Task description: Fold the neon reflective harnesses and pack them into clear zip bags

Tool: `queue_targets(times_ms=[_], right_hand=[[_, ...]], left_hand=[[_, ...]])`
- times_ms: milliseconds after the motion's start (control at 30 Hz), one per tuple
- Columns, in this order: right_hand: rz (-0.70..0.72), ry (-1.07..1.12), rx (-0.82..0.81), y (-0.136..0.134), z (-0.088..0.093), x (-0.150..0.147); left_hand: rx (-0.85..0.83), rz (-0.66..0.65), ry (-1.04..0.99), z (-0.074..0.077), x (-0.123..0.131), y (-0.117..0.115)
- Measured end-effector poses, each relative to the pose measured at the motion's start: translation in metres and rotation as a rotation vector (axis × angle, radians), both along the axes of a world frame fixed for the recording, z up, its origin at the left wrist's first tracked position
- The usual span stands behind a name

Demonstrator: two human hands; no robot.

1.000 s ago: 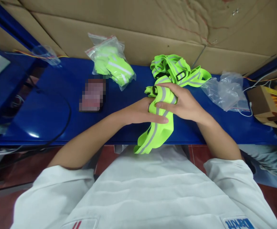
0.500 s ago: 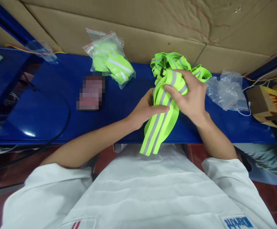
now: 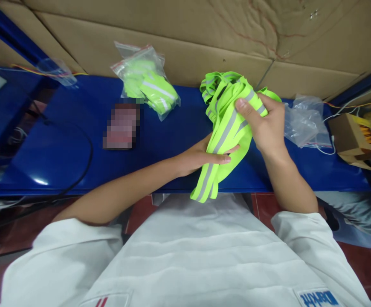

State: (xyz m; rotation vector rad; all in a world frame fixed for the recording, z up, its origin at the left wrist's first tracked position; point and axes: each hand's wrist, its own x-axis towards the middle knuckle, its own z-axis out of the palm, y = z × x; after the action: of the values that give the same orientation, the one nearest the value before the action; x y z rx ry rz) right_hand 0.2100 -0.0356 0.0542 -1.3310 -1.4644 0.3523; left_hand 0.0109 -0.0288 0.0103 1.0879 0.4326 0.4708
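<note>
Neon-yellow reflective straps (image 3: 222,132) with grey stripes hang folded between my hands, their loose ends drooping past the table's front edge. My right hand (image 3: 265,121) is closed around the upper folds, thumb pressed on top. Lower down, my left hand (image 3: 204,155) wraps the straps from the left, its thumb across the front and some fingers hidden behind. More of the same strap material (image 3: 209,85) lies bunched on the table just behind, with dark pieces among the folds; where it parts from the held bundle I cannot tell.
On the blue table (image 3: 169,136) lie a zip bag of neon straps (image 3: 153,85), a pixelated flat object (image 3: 121,125) and clear plastic bags (image 3: 307,121). An open cardboard box (image 3: 353,136) stands right. A black cable (image 3: 91,149) curves at left. Cardboard (image 3: 172,38) lines the back.
My right hand has shifted a little right, drawing the upper folds with it. My left hand has slid slightly down the straps, and the hanging ends sit a bit higher.
</note>
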Motion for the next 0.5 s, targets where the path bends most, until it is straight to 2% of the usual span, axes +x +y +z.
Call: queue_targets(times_ms=[33, 100, 200, 267, 333, 500], right_hand=[[-0.011, -0.024, 0.021, 0.000, 0.001, -0.001], [-0.026, -0.078, 0.061, -0.002, 0.004, -0.001], [-0.095, -0.186, 0.129, -0.007, 0.006, -0.002], [-0.148, -0.247, 0.176, -0.012, 0.007, -0.004], [-0.155, -0.293, 0.184, -0.015, 0.007, -0.006], [-0.110, -0.303, 0.135, -0.014, 0.004, -0.006]], left_hand=[[-0.019, 0.022, -0.012, -0.001, 0.001, 0.000], [0.037, 0.162, -0.038, 0.000, 0.001, 0.003], [0.379, 0.446, -0.055, 0.004, -0.005, 0.013], [0.624, 0.559, 0.001, 0.007, -0.010, 0.017], [0.724, 0.582, 0.086, 0.008, -0.012, 0.017], [0.658, 0.611, 0.164, 0.007, -0.011, 0.015]])
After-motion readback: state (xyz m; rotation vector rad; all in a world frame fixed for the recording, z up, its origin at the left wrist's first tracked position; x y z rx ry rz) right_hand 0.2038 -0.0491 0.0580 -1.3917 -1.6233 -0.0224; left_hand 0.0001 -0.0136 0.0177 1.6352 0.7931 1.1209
